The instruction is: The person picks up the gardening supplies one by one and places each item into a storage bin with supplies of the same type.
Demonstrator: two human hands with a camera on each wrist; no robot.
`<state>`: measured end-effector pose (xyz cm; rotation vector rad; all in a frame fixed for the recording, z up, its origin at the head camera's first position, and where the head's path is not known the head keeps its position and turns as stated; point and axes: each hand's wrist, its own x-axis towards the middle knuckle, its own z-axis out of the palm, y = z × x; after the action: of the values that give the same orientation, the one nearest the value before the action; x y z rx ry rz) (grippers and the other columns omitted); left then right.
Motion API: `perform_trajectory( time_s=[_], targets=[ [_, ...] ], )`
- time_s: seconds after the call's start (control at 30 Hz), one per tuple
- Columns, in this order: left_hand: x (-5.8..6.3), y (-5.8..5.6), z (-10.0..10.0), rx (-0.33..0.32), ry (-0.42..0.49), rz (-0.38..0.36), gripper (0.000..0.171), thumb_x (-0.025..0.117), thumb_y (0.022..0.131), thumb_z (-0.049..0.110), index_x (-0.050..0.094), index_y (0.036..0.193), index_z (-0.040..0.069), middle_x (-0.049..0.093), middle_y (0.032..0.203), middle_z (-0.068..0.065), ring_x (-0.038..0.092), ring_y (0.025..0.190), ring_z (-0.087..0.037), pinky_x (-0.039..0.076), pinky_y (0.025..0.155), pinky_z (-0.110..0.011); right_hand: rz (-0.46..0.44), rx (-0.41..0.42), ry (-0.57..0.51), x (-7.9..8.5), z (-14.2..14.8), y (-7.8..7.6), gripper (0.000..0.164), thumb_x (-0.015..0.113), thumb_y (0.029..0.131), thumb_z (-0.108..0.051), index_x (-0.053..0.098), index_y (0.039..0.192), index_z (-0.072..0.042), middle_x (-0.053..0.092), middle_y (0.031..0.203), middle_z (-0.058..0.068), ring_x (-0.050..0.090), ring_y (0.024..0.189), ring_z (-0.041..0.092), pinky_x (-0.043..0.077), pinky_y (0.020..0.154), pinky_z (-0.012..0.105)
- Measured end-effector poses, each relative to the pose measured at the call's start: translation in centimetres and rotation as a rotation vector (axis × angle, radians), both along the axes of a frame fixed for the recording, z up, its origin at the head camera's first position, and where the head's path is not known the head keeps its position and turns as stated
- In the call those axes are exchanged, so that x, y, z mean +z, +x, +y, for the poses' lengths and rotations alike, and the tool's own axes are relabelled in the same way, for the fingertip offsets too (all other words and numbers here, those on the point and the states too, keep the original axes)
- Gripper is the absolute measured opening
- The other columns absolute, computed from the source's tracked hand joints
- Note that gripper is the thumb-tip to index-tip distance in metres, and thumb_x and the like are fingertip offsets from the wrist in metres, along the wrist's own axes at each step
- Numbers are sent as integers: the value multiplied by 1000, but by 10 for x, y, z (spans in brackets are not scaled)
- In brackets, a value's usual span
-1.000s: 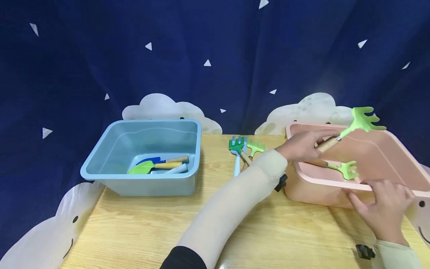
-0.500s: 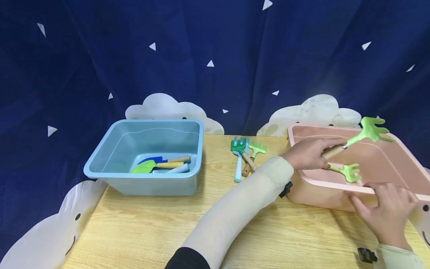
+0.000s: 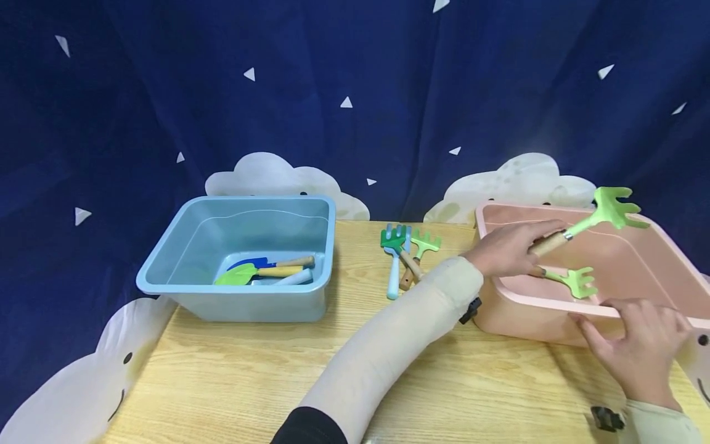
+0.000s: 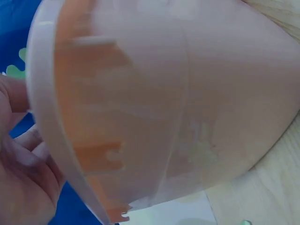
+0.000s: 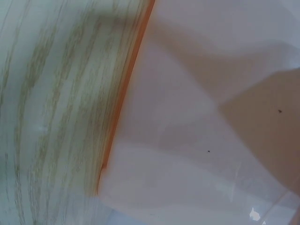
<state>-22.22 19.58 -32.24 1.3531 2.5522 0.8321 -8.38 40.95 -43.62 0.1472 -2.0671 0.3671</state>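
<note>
My left hand (image 3: 507, 248) holds a light-green hand rake (image 3: 610, 208) by its wooden handle, over the left side of the pink bin (image 3: 549, 303). The rake's tines point up and to the right. Inside that bin lies another light-green rake (image 3: 577, 282), its handle partly hidden behind my left hand. My right hand (image 3: 646, 348) grips the bin's near rim, thumb outside and fingers over the edge. In the left wrist view, the bin's outer wall (image 4: 140, 103) fills most of the picture, beside part of my left hand (image 4: 28, 173).
Left on the wooden table (image 3: 249, 376) stands a blue bin (image 3: 233, 305) with a green trowel (image 3: 237, 275), a blue trowel (image 3: 248, 263) and a pale-blue handle (image 3: 296, 278). Between the bins lie a dark-green rake (image 3: 392, 238), a light-blue rake (image 3: 393, 277) and a light-green rake (image 3: 426, 242).
My left hand and its rake have shifted slightly right over the pink bin. My right hand keeps its grip on the rim. The head view has moved a little.
</note>
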Motion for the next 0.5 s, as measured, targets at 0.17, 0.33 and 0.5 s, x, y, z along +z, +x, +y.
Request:
perform_trajectory(
  time_s=[0.17, 0.33, 0.5],
  targets=[
    [-1, -6, -7, 58, 57, 13, 77, 65, 95, 19, 23, 159, 25, 54, 144, 11, 49, 132, 2, 38, 99, -7, -15, 3, 2, 0, 0, -1, 84, 56, 81, -75, 65, 88, 8, 56, 81, 27, 41, 81, 53, 14, 108, 34],
    [-2, -15, -19, 127, 130, 35, 56, 55, 99, 17, 38, 152, 22, 56, 143, 9, 50, 133, -1, 37, 103, -9, -16, 7, -7, 0, 0, -3, 84, 57, 81, -76, 64, 88, 8, 55, 81, 27, 41, 82, 52, 8, 108, 29],
    [-13, -27, -32, 186, 159, 30, 46, 52, 100, 17, 49, 145, 20, 59, 140, 7, 55, 127, -3, 40, 102, -11, -65, -12, -25, -1, 2, -1, 86, 54, 81, -77, 62, 88, 8, 56, 83, 27, 40, 85, 52, 6, 107, 29]
  ],
)
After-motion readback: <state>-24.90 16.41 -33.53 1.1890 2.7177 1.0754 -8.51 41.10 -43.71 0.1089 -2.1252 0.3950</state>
